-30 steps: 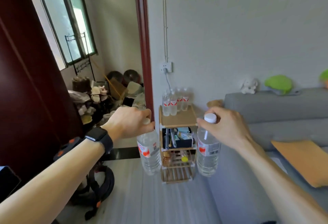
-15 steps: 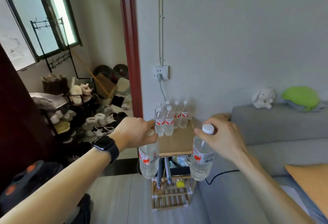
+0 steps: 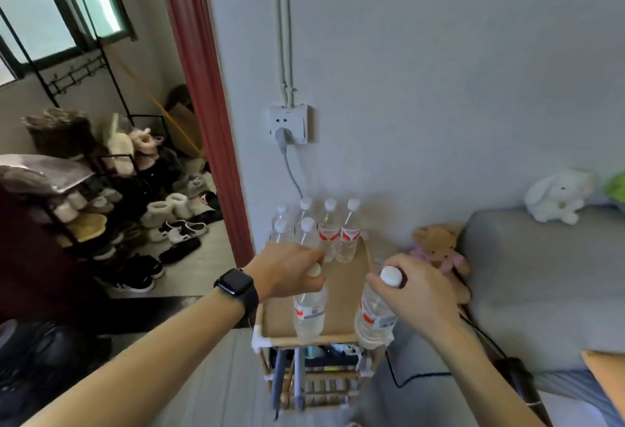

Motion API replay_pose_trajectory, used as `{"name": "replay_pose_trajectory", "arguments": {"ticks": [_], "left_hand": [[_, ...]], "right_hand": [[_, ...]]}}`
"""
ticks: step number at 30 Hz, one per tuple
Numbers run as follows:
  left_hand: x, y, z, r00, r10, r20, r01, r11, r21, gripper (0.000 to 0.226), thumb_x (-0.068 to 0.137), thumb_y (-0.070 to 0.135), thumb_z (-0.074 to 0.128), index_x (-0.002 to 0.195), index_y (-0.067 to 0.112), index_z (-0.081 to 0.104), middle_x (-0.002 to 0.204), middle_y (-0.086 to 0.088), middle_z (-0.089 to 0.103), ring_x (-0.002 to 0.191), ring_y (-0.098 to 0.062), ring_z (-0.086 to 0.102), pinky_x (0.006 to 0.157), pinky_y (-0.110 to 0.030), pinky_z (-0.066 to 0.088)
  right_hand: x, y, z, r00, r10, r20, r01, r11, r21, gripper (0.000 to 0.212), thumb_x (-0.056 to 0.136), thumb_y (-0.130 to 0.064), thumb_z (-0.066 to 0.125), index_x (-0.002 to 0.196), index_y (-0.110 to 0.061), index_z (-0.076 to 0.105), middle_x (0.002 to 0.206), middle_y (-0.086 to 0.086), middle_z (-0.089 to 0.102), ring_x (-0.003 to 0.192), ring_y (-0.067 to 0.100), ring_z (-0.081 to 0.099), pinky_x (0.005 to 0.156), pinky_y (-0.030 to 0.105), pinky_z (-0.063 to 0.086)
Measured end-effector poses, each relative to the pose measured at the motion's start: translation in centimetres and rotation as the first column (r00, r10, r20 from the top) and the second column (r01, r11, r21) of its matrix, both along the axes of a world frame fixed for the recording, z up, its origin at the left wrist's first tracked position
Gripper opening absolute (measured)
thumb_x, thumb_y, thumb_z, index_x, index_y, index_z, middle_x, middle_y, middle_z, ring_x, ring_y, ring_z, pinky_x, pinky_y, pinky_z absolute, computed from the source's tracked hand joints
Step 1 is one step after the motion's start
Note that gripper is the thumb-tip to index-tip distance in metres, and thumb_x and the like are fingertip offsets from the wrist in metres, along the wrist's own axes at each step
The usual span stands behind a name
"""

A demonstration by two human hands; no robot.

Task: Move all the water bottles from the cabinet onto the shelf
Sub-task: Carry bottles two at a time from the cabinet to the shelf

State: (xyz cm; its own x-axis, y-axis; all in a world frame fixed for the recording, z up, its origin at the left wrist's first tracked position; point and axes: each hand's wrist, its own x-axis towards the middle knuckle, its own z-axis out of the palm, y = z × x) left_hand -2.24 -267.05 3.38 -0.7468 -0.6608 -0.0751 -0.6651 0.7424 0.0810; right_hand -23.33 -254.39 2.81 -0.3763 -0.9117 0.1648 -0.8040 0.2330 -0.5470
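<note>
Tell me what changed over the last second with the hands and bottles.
The left hand and right hand carried their bottles forward to the shelf: the left bottle is now over its top board, the right bottle at its front right corner. Both grips near the caps are unchanged. The back bottles have not moved.

A lived-in home, grey sofa (image 3: 527, 277) with white plush rabbit (image 3: 554, 194) and teddy bear (image 3: 436, 244), crowded shoe rack (image 3: 111, 210) past the doorway, coat hooks (image 3: 72, 76), wall socket (image 3: 289, 123), small wooden shelf (image 3: 345, 288)
</note>
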Motion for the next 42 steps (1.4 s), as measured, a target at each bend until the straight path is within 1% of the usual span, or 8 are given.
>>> {"name": "replay_pose_trajectory", "arguments": {"ticks": [7, 12, 21, 26, 29, 33, 37, 42], "left_hand": [[-7.4, -4.8, -4.0, 0.996, 0.067, 0.060, -0.076, 0.984, 0.162, 0.032, 0.097, 0.045, 0.049, 0.119, 0.022, 0.050, 0.117, 0.000, 0.061, 0.092, -0.022, 0.059, 0.076, -0.033, 0.049], [-10.0, -7.9, -4.3, 0.988, 0.126, 0.084, -0.140, 0.973, 0.183, 0.033, 0.097, 0.047, 0.048, 0.119, 0.022, 0.049, 0.116, 0.001, 0.061, 0.092, -0.021, 0.060, 0.071, -0.032, 0.047], [-12.6, -10.4, -4.9, 0.962, 0.260, 0.086, -0.273, 0.939, 0.211, 0.042, 0.094, 0.053, 0.050, 0.118, 0.019, 0.053, 0.092, 0.000, 0.062, 0.082, -0.022, 0.059, 0.070, -0.036, 0.051], [-12.2, -10.6, -3.9, 0.971, 0.233, 0.047, -0.234, 0.906, 0.354, 0.042, 0.093, 0.052, 0.054, 0.124, 0.024, 0.053, 0.111, -0.002, 0.065, 0.097, -0.024, 0.059, 0.079, -0.035, 0.048], [-11.9, -10.7, -3.5, 0.976, 0.201, 0.087, -0.219, 0.894, 0.390, 0.039, 0.091, 0.046, 0.060, 0.123, 0.025, 0.053, 0.111, -0.001, 0.065, 0.093, -0.021, 0.057, 0.075, -0.032, 0.044], [-11.9, -10.9, -2.9, 0.976, 0.169, 0.135, -0.204, 0.924, 0.324, 0.038, 0.089, 0.041, 0.064, 0.123, 0.025, 0.055, 0.098, 0.002, 0.063, 0.091, -0.022, 0.058, 0.068, -0.030, 0.043], [-12.5, -10.9, -2.7, 0.967, 0.139, 0.216, -0.170, 0.977, 0.132, 0.035, 0.092, 0.048, 0.059, 0.110, 0.018, 0.059, 0.083, 0.003, 0.055, 0.078, -0.021, 0.056, 0.051, -0.026, 0.031], [-13.1, -11.1, -3.2, 0.957, 0.160, 0.242, -0.178, 0.983, 0.052, 0.043, 0.091, 0.055, 0.057, 0.103, 0.014, 0.061, 0.085, -0.002, 0.062, 0.073, -0.022, 0.055, 0.060, -0.031, 0.041]], "right_hand": [[-5.6, -7.1, -6.4, 0.992, 0.062, 0.111, -0.079, 0.984, 0.160, 0.027, 0.080, -0.057, 0.065, 0.079, -0.032, 0.054, 0.078, -0.016, 0.058, 0.073, 0.003, 0.054, 0.064, 0.027, 0.041], [-7.3, -11.4, -8.3, 0.982, 0.122, 0.147, -0.152, 0.963, 0.220, 0.028, 0.082, -0.059, 0.061, 0.083, -0.032, 0.053, 0.081, -0.017, 0.057, 0.074, 0.004, 0.055, 0.069, 0.030, 0.048], [-8.2, -15.4, -8.6, 0.973, 0.201, 0.110, -0.220, 0.952, 0.214, 0.028, 0.081, -0.062, 0.061, 0.083, -0.036, 0.050, 0.081, -0.014, 0.058, 0.076, 0.007, 0.055, 0.061, 0.025, 0.040], [-8.8, -15.9, -9.2, 0.961, 0.236, 0.143, -0.266, 0.931, 0.250, 0.026, 0.080, -0.060, 0.060, 0.088, -0.036, 0.052, 0.086, -0.014, 0.059, 0.078, 0.005, 0.056, 0.067, 0.030, 0.048], [-9.5, -15.3, -9.1, 0.939, 0.300, 0.167, -0.336, 0.903, 0.267, 0.024, 0.081, -0.058, 0.058, 0.094, -0.040, 0.051, 0.093, -0.015, 0.058, 0.084, 0.006, 0.056, 0.073, 0.031, 0.048], [-10.6, -15.1, -8.4, 0.927, 0.367, 0.076, -0.373, 0.876, 0.306, 0.031, 0.085, -0.059, 0.058, 0.109, -0.039, 0.057, 0.104, -0.018, 0.058, 0.094, 0.009, 0.056, 0.082, 0.033, 0.050], [-10.9, -15.5, -7.6, 0.944, 0.330, -0.003, -0.309, 0.888, 0.339, 0.033, 0.085, -0.064, 0.053, 0.099, -0.034, 0.057, 0.094, -0.015, 0.063, 0.084, 0.011, 0.058, 0.071, 0.032, 0.049], [-10.6, -16.0, -7.0, 0.954, 0.295, 0.046, -0.291, 0.887, 0.359, 0.036, 0.087, -0.060, 0.057, 0.103, -0.028, 0.056, 0.094, -0.008, 0.066, 0.082, 0.015, 0.059, 0.069, 0.033, 0.049]]}}
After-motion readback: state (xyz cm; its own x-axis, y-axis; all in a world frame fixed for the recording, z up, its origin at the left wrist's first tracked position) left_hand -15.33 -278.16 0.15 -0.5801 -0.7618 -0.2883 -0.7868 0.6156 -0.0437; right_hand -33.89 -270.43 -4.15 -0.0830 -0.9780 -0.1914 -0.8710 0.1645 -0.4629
